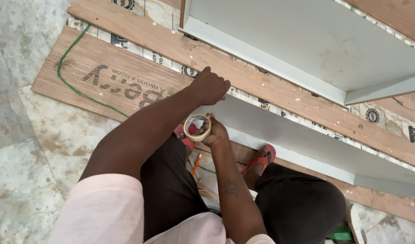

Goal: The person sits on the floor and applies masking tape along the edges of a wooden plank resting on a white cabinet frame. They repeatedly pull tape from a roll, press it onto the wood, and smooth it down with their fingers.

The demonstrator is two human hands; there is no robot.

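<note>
We crouch on a stained stone floor (31, 135) among plywood planks (112, 81). Our left hand (210, 86), fingers curled together, presses on the grey board's (284, 131) edge; if it slips, the tape could wrinkle. Our right hand (215, 133) pinches the tape roll (197, 128) just beneath.

A carpentry worksite or workshop floor is shown. Plywood sheets (112, 79) and a long wooden plank (261, 86) are laid flat on a stained, worn stone floor (22, 135). Pale grey laminated panels (307, 45), joined at angles like an unfinished cabinet, are set across the boards. A green line (67, 77) is marked on one sheet, and an orange pencil (196, 163) is seen lying among the boards.
</note>
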